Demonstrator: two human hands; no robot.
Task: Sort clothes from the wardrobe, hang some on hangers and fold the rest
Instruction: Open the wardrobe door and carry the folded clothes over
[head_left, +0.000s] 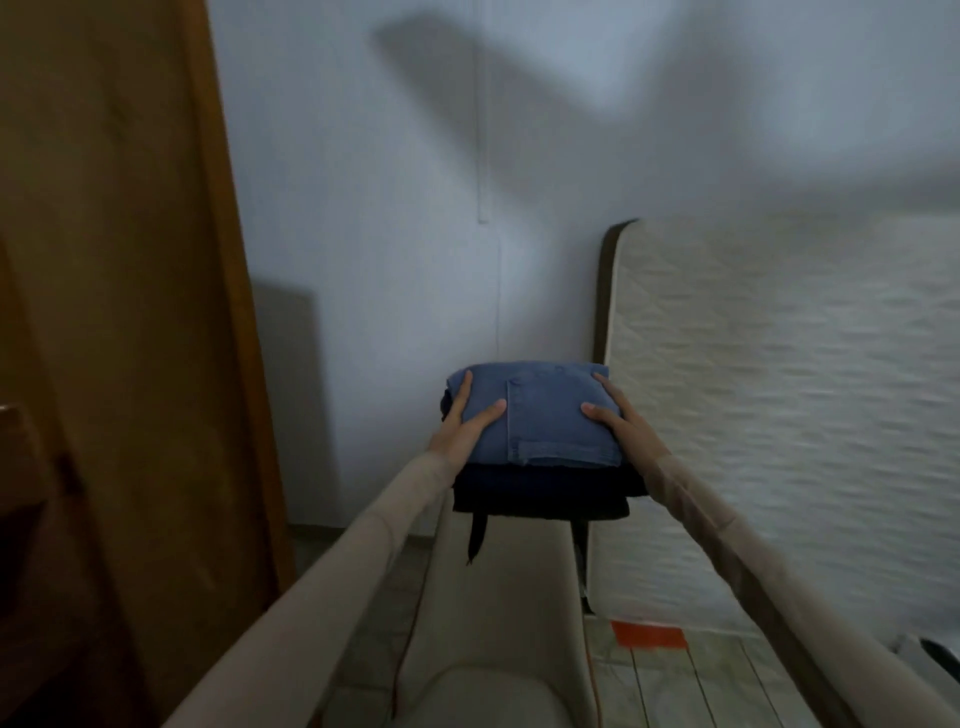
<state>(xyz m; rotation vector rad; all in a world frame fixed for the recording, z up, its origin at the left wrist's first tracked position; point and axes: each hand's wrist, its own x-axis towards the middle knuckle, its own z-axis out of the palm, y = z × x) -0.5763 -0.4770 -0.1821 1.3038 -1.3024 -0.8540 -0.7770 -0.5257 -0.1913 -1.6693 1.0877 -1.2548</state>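
A stack of folded clothes hangs in the air at arm's length before me. Folded blue jeans (545, 415) lie on top, and dark folded garments (540, 491) sit beneath them, with a dark strap dangling from the underside. My left hand (465, 423) grips the stack's left side, thumb lying across the jeans. My right hand (615, 415) grips the right side the same way. Both arms wear beige sleeves.
A wooden wardrobe door (130, 312) stands open on the left. A quilted mattress (779, 415) leans against the pale wall (389, 234) at the right. Below the stack is a beige chair (498, 623). The tiled floor (675, 686) carries an orange patch.
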